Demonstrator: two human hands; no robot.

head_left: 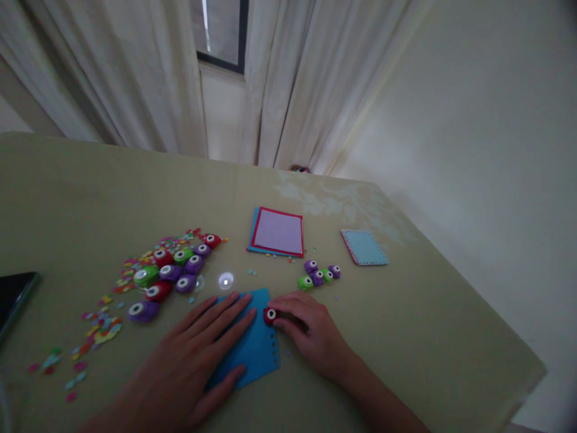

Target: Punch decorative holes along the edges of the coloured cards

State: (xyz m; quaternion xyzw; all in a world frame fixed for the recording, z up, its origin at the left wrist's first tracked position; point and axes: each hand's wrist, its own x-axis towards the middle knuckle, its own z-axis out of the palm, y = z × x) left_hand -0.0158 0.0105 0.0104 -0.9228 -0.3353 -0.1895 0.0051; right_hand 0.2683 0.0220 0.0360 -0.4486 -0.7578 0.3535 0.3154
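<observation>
A blue sheet of paper (255, 352) lies on the table in front of me, with a row of small punched holes down its right edge. My left hand (202, 343) rests flat across its left part, fingers spread. Between thumb and fingers, my right hand (311, 328) grips a small red craft punch (270, 316) with a white, eye-like round top. The punch sits at the sheet's right edge, above the row of holes. Part of the sheet is hidden beneath my left hand.
Several red, green and purple craft punches (170, 272) lie left, among paper confetti (106, 325). More small punches (318, 276) sit beyond my right hand. Farther back are stacked paper squares (279, 231) and a light blue hole-edged square (364, 247). A dark phone-like device (15, 300) lies far left.
</observation>
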